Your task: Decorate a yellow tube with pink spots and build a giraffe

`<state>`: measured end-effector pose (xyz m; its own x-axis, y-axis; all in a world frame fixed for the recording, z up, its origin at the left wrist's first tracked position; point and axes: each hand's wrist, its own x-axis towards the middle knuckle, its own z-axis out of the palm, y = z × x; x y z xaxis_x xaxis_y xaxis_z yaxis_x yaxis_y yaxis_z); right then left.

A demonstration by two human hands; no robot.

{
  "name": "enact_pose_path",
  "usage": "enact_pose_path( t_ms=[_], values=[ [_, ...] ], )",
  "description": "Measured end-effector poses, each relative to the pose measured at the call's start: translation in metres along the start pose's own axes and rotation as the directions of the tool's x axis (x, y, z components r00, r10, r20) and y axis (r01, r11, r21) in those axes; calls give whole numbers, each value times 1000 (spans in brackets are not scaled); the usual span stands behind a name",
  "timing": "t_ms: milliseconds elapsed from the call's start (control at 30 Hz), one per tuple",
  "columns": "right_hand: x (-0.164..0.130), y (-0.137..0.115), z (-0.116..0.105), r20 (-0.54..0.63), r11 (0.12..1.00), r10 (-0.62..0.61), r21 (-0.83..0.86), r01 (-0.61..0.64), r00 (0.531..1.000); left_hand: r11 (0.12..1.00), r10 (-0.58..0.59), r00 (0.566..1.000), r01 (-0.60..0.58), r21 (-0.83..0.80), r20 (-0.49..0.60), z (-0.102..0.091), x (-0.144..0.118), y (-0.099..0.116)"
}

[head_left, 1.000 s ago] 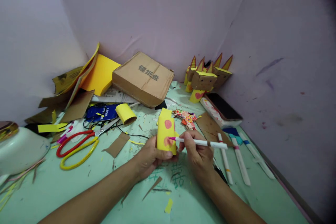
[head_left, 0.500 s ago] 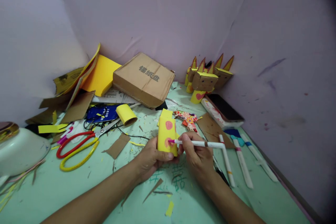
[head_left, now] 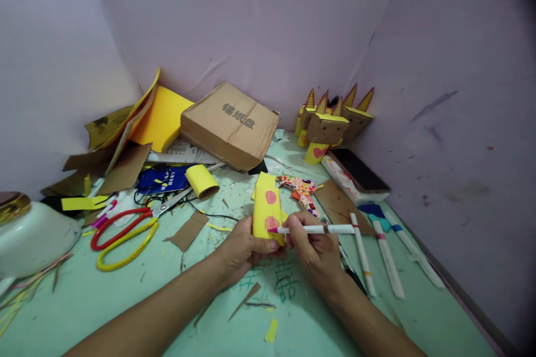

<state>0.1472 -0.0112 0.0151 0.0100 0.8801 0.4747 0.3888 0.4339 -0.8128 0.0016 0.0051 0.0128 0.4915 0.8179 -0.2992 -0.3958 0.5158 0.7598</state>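
My left hand (head_left: 240,251) grips the lower end of a yellow paper-covered tube (head_left: 266,209) that bears two pink dots and stands tilted above the green table (head_left: 104,301). My right hand (head_left: 312,248) holds a white marker with a pink tip (head_left: 318,229), lying nearly level, its tip touching the lower pink dot on the tube. Both forearms reach in from the bottom edge.
Red and yellow scissors (head_left: 123,228) lie to the left, by a yellow roll (head_left: 202,181) and a brown cardboard box (head_left: 230,124). Cardboard figures with yellow horns (head_left: 330,122) stand at the back. Several markers (head_left: 387,256) and a phone (head_left: 358,170) lie to the right. Paper scraps litter the table.
The marker has tipped closer to level and its tip has shifted slightly on the lower pink dot. My left hand and the tube have barely moved.
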Motion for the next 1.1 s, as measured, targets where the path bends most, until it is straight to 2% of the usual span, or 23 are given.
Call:
enact_pose_path(
  t_ms=[200, 367, 500, 767, 1100],
  values=[
    [-1, 4, 0, -10, 1000, 5, 1, -5, 1000, 1000, 1, 1000, -1, 0, 25, -3, 1, -2],
    [1, 5, 2, -26, 1000, -10, 8, 10, 1000, 1000, -8, 1000, 8, -5, -8, -3, 1, -1],
    [1, 4, 1, -25, 999, 27, -17, -27, 999, 1000, 2, 1000, -2, 10, 26, -5, 3, -4],
    [1, 5, -1, -31, 1000, 1, -1, -1, 1000, 1000, -5, 999, 5, 0, 34, 0, 0, 1],
    [3, 2, -1, -49, 1000, -25, -2, 25, 998, 999, 17, 1000, -17, 27, -6, 3, -3, 1]
  ],
)
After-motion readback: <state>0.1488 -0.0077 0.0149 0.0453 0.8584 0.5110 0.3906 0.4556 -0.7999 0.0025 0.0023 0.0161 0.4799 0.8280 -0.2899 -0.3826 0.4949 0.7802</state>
